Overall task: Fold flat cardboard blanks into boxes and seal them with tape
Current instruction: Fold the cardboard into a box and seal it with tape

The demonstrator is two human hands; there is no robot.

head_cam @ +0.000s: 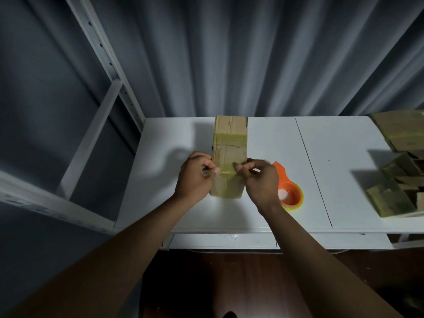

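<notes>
I am pinching a tape strip (226, 172) taut across the box (229, 157) with both hands' fingers (212, 167); I should be lowering it level, then pressing outward.

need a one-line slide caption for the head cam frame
Both hands, left hand and right hand, pinch a tape strip across a cardboard box beside an orange tape dispenser.
</notes>
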